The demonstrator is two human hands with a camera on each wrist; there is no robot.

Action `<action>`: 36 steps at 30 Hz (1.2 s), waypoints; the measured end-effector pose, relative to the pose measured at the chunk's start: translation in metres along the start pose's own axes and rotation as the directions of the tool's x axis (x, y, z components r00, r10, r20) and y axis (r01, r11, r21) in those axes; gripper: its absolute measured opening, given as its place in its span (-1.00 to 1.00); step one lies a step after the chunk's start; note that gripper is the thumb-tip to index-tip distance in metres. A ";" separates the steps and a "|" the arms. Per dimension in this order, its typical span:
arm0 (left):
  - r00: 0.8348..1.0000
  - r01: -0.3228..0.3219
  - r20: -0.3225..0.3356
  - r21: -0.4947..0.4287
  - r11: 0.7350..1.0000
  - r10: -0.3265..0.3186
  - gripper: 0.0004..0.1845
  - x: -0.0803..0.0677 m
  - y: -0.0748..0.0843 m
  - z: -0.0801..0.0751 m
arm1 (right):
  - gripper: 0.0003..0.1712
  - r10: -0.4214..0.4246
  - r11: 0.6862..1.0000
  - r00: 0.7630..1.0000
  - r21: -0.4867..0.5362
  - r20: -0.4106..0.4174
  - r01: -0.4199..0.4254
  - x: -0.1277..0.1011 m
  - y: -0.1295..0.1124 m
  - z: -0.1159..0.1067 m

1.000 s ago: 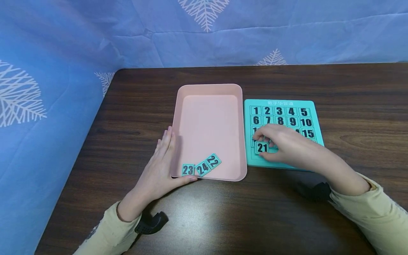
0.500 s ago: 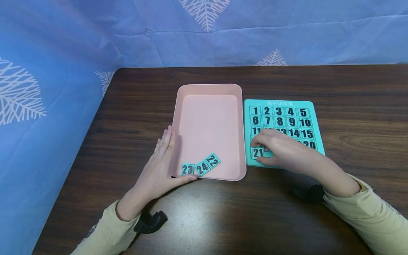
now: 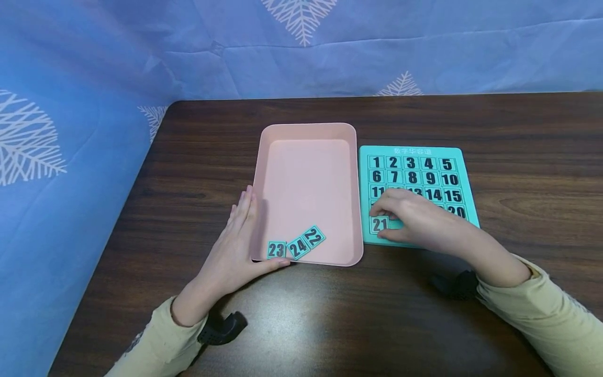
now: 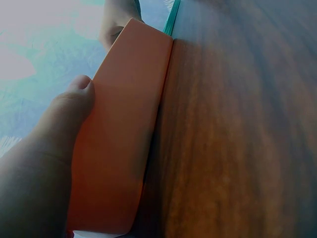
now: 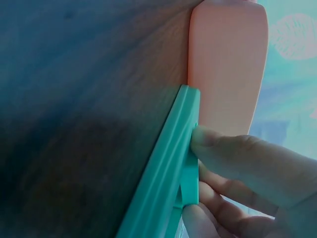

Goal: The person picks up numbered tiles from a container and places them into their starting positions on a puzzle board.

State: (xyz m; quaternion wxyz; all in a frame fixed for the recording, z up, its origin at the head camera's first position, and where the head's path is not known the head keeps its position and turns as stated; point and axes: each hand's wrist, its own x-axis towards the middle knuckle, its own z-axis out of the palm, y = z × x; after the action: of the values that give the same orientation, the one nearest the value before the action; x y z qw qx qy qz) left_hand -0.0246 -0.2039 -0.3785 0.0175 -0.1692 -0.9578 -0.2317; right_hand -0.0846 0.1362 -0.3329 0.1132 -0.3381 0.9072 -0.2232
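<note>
A pink tray [image 3: 306, 126] stands mid-table beside a teal number board [image 3: 410, 151]. Tiles 23 [image 3: 276, 250], 24 [image 3: 298, 247] and 22 [image 3: 314, 237] lie in the tray's near left corner. My left hand [image 3: 237, 241] rests against that corner, fingers straight along the left wall and thumb [image 4: 74, 99] on the near wall [image 4: 124, 139]. My right hand [image 3: 414, 220] covers the board's lower left and pinches tile 21 [image 3: 379, 224] in the bottom-left cell. In the right wrist view the thumb [image 5: 237, 158] and fingers pinch the tile's edge [image 5: 189, 181]. Rows 1 to 15 show; the hand hides most of the fourth row.
The dark wooden table [image 3: 188, 157] ends at its left edge near a blue leaf-patterned cloth [image 3: 70, 131], which also hangs behind the far edge. The tray and board sit almost touching [image 5: 195, 94]. Bare tabletop lies to the left, right and near side.
My right hand has brought tile 21 down and left, from above the board's fourth row into the bottom-left cell. The left hand and the tray have stayed put.
</note>
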 end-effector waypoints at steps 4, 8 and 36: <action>1.000 0.006 0.003 0.000 1.000 -0.006 0.34 0.000 0.001 0.000 | -0.66 0.007 1.000 1.000 -0.009 0.002 -0.007 0.001 0.000 0.000; 1.000 -0.002 0.006 0.002 1.000 0.002 0.34 0.000 0.000 0.000 | -0.63 0.024 1.000 1.000 -0.003 0.008 -0.024 0.001 0.001 0.000; 0.999 -0.032 -0.016 -0.019 0.999 0.031 0.41 0.000 -0.002 0.000 | -0.68 -0.068 0.996 0.994 0.059 -0.087 0.073 0.032 -0.034 -0.027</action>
State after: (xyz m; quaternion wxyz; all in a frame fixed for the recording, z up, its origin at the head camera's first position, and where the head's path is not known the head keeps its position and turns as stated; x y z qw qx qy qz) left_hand -0.0256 -0.2056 -0.3789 0.0269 -0.1827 -0.9526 -0.2419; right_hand -0.0988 0.1011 -0.2947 0.0769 -0.3565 0.8912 -0.2696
